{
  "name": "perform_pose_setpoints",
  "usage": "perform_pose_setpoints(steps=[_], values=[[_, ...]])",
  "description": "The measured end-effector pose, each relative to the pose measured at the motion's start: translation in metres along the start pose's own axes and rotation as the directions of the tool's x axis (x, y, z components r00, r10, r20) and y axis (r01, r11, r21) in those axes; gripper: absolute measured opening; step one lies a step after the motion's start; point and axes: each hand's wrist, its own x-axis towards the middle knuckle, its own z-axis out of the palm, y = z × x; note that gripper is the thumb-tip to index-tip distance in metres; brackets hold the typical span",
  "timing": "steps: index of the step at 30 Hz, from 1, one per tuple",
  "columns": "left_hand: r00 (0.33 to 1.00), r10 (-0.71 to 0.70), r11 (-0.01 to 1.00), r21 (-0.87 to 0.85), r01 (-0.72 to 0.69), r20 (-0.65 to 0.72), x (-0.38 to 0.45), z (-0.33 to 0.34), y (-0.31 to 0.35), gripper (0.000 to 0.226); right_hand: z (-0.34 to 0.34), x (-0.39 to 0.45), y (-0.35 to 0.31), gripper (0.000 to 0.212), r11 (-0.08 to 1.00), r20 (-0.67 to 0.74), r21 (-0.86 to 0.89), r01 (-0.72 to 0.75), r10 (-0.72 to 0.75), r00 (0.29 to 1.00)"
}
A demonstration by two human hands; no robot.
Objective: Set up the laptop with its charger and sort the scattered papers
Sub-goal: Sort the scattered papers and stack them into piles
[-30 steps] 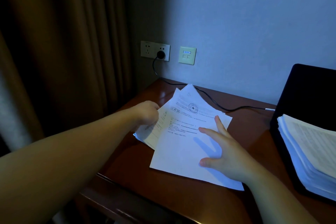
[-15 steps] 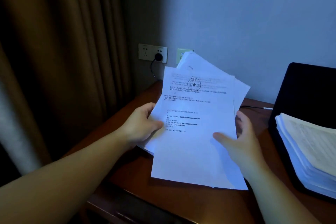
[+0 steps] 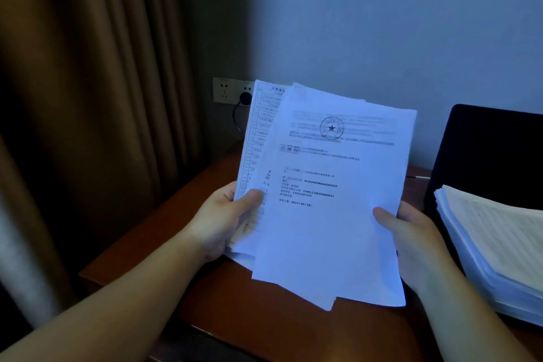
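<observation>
Loose papers (image 3: 329,214) are up off the bench (image 3: 164,232) now — left hand (image 3: 223,220) pinching the left edge, right hand (image 3: 411,232) gripping the right, sheets fanned unevenly. Prob. squaring them next, w/ the stack (image 3: 493,244) on the laptop (image 3: 493,150) waiting; charger plug (image 3: 245,96) is in.

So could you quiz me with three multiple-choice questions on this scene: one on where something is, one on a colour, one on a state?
1. Where is the thick paper stack?
A. On the laptop, right
B. On the floor
C. By the curtain

2. What colour is the plug in the wall socket?
A. White
B. Black
C. Red

3. The loose sheets are:
A. Flat on the desk
B. Held up by both hands
C. Crumpled

Answers: 1 A, it rests against the dark laptop. 2 B, a black plug with cable. 3 B, left hand and right hand grip their edges above the desk.
</observation>
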Motion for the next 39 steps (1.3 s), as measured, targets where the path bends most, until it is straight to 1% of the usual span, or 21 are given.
perform_pose_setpoints(steps=[3, 7, 9, 11, 14, 16, 18, 20, 22, 24, 26, 28, 31, 32, 33, 35, 36, 37, 38, 39], values=[[0.998, -0.043, 0.995, -0.085, 0.046, 0.042, -0.002, 0.0, -0.003, 0.028, -0.002, 0.002, -0.001, 0.023, 0.997, 0.008, 0.07, -0.026, 0.026, 1.0], [0.973, -0.127, 0.975, -0.157, 0.158, 0.191, -0.004, -0.005, -0.003, 0.042, -0.002, 0.003, 0.0, 0.026, 0.995, 0.045, 0.097, -0.029, 0.025, 0.999], [0.963, -0.135, 0.964, -0.195, 0.182, 0.232, -0.003, -0.008, -0.005, 0.045, -0.001, 0.004, 0.0, 0.025, 0.993, 0.065, 0.106, -0.045, 0.038, 0.997], [0.965, -0.109, 0.964, -0.21, 0.161, 0.238, -0.003, -0.008, -0.006, 0.043, 0.0, 0.005, 0.002, 0.025, 0.992, 0.073, 0.104, -0.066, 0.059, 0.996], [0.975, -0.017, 0.989, -0.137, 0.049, 0.221, 0.0, -0.01, -0.013, 0.041, 0.002, 0.006, 0.006, 0.025, 0.994, 0.052, 0.056, -0.099, 0.096, 0.994], [0.982, 0.008, 0.994, -0.112, 0.014, 0.189, 0.001, -0.012, -0.015, 0.04, 0.004, 0.006, 0.009, 0.023, 0.995, 0.023, 0.005, -0.1, 0.1, 0.995], [0.982, 0.03, 0.998, -0.066, -0.018, 0.187, 0.001, -0.015, -0.015, 0.039, 0.005, 0.005, 0.01, 0.022, 0.996, 0.041, -0.019, -0.087, 0.088, 0.995], [0.976, 0.021, 1.0, -0.008, -0.02, 0.215, -0.001, -0.016, -0.015, 0.035, 0.006, 0.003, 0.01, 0.022, 0.994, 0.085, -0.068, -0.086, 0.092, 0.992], [0.975, 0.006, 1.0, 0.013, -0.009, 0.221, -0.004, -0.015, -0.013, 0.035, 0.006, 0.001, 0.009, 0.021, 0.988, 0.136, -0.114, -0.102, 0.117, 0.984], [0.969, 0.032, 0.999, -0.026, -0.026, 0.245, -0.003, -0.014, -0.013, 0.039, 0.008, -0.001, 0.009, 0.022, 0.985, 0.185, -0.132, -0.109, 0.133, 0.974], [0.965, 0.049, 0.997, -0.07, -0.032, 0.256, -0.002, -0.014, -0.013, 0.046, 0.008, -0.001, 0.011, 0.024, 0.984, 0.199, -0.146, -0.101, 0.129, 0.971], [0.972, 0.037, 0.999, -0.045, -0.028, 0.232, -0.002, -0.014, -0.012, 0.047, 0.007, 0.002, 0.013, 0.024, 0.985, 0.196, -0.137, -0.101, 0.127, 0.972], [0.985, 0.026, 0.998, 0.044, -0.034, 0.169, -0.002, -0.012, -0.011, 0.042, 0.006, 0.003, 0.014, 0.027, 0.989, 0.204, -0.117, -0.093, 0.116, 0.972], [0.986, 0.04, 0.996, 0.071, -0.052, 0.161, -0.002, -0.011, -0.01, 0.046, 0.007, 0.003, 0.015, 0.029, 0.992, 0.199, -0.102, -0.08, 0.099, 0.975], [0.986, 0.068, 0.992, 0.092, -0.082, 0.15, -0.003, -0.01, -0.01, 0.055, 0.007, 0.004, 0.015, 0.031, 0.995, 0.185, -0.08, -0.062, 0.076, 0.98], [0.988, 0.114, 0.988, 0.095, -0.124, 0.107, -0.004, -0.007, -0.008, 0.089, 0.007, 0.007, 0.016, 0.038, 0.999, 0.136, -0.032, -0.018, 0.022, 0.991], [0.99, 0.111, 0.99, 0.079, -0.118, 0.084, -0.005, -0.007, -0.008, 0.104, 0.007, 0.008, 0.015, 0.042, 1.0, 0.111, -0.012, 0.002, -0.001, 0.994], [0.992, 0.096, 0.993, 0.059, -0.101, 0.086, -0.006, -0.006, -0.008, 0.111, 0.007, 0.008, 0.014, 0.046, 1.0, 0.095, 0.004, 0.019, -0.02, 0.995], [0.99, 0.086, 0.995, 0.048, -0.092, 0.108, -0.006, -0.005, -0.007, 0.111, 0.007, 0.008, 0.013, 0.048, 0.999, 0.089, 0.015, 0.033, -0.034, 0.995], [0.987, 0.083, 0.995, 0.044, -0.09, 0.138, -0.007, -0.005, -0.007, 0.105, 0.007, 0.007, 0.013, 0.048, 0.999, 0.089, 0.023, 0.043, -0.045, 0.995]])
